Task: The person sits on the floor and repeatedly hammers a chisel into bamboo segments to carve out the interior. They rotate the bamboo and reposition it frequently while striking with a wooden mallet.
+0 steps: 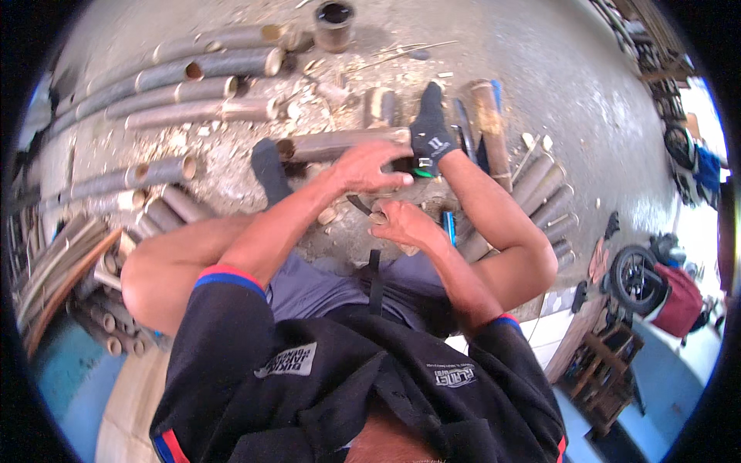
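A short bamboo tube point(316, 147) lies crosswise on the floor between my feet, which are in dark socks. My left hand point(374, 166) is over its right end, fingers stretched and thumb apart; whether it bears on the tube I cannot tell. Closer to me, my right hand point(407, 224) is closed round the pale wooden handle of a small tool with a short dark blade point(359, 204), probably a knife. The blade points up and left, just below my left hand and apart from the tube. Beside my right foot point(436, 139) shows a small green thing point(422, 173), partly hidden.
Several long bamboo poles point(208, 65) lie at the far left; cut bamboo tubes point(532, 185) lie to the right. Wood chips point(301, 116) litter the floor. A dark pot point(333, 27) stands at the back. A blue object point(449, 225) lies near my right forearm.
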`<action>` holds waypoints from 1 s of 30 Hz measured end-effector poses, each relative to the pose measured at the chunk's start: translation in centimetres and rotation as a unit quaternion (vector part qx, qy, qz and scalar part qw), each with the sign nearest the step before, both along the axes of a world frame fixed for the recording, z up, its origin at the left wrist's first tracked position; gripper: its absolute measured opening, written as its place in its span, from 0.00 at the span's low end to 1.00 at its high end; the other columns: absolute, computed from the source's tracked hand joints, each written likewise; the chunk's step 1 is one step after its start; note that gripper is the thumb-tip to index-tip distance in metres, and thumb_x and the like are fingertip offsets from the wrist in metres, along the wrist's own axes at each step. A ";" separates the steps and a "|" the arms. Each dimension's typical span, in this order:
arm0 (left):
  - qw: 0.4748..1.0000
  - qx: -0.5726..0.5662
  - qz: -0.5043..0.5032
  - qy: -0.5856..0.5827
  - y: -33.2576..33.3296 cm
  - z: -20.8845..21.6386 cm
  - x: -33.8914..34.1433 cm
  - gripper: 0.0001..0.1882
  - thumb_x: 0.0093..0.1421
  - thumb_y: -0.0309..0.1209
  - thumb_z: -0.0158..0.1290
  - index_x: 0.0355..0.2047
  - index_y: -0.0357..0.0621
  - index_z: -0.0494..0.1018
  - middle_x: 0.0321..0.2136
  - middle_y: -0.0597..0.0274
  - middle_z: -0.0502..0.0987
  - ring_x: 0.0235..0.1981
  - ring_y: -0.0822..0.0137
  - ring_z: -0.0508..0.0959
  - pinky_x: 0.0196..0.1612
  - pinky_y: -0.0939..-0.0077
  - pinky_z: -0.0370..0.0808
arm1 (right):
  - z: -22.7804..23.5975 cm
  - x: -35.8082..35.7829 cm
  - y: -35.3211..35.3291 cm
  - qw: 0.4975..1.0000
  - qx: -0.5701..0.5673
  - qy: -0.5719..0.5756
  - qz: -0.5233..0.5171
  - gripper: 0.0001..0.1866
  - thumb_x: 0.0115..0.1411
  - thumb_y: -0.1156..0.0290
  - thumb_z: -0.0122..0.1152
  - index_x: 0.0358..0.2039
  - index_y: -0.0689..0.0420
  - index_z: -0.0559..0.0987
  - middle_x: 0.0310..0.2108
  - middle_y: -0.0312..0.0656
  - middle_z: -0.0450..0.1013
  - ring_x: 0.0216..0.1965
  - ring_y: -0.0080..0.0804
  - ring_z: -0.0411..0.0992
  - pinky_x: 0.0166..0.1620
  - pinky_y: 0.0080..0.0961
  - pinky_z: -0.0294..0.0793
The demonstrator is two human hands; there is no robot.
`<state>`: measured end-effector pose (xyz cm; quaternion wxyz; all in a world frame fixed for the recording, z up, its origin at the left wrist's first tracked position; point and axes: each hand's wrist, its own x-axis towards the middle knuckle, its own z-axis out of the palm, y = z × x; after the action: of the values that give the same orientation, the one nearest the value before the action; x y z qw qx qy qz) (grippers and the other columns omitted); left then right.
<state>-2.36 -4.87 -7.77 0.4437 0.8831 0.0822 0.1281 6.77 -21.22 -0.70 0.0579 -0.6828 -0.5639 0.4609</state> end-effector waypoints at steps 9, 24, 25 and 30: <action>0.916 -0.323 -0.071 0.227 -1.7 5.7 4.9 0.40 0.60 0.64 0.57 0.54 0.39 0.77 0.39 0.61 0.81 0.41 0.68 0.78 0.48 0.72 0.74 | 2.6 23.0 2.2 0.953 -0.087 0.115 -0.268 0.23 0.61 0.58 0.66 0.50 0.63 0.81 0.39 0.47 0.82 0.43 0.34 0.79 0.50 0.33 0.78; 0.777 -0.291 0.495 -0.260 28.8 3.2 9.9 0.29 0.66 0.56 0.55 0.44 0.39 0.71 0.31 0.63 0.73 0.35 0.70 0.72 0.41 0.71 0.71 | -13.9 34.0 -4.3 0.892 -0.166 -0.272 -0.320 0.47 0.43 0.52 0.79 0.55 0.71 0.69 0.52 0.62 0.76 0.54 0.56 0.76 0.56 0.41 0.76; 0.773 -0.303 0.494 -0.257 29.4 2.4 10.7 0.29 0.66 0.57 0.55 0.45 0.39 0.71 0.32 0.63 0.73 0.35 0.69 0.72 0.42 0.71 0.71 | -13.9 34.2 -4.6 0.886 -0.161 -0.278 -0.335 0.47 0.43 0.52 0.79 0.56 0.71 0.69 0.52 0.63 0.76 0.54 0.56 0.76 0.56 0.42 0.76; 0.791 -0.208 0.546 -0.182 32.2 -3.1 10.8 0.35 0.64 0.56 0.56 0.53 0.32 0.70 0.42 0.52 0.79 0.43 0.59 0.77 0.52 0.63 0.72 | -15.2 34.4 -4.3 0.904 -0.112 -0.253 -0.325 0.46 0.41 0.54 0.79 0.55 0.69 0.71 0.49 0.63 0.78 0.52 0.56 0.77 0.53 0.43 0.77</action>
<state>8.44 27.34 -10.84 0.4792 0.5378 0.4932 0.4878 41.15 -25.56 -15.87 -0.0169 -0.9240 -0.2509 0.2880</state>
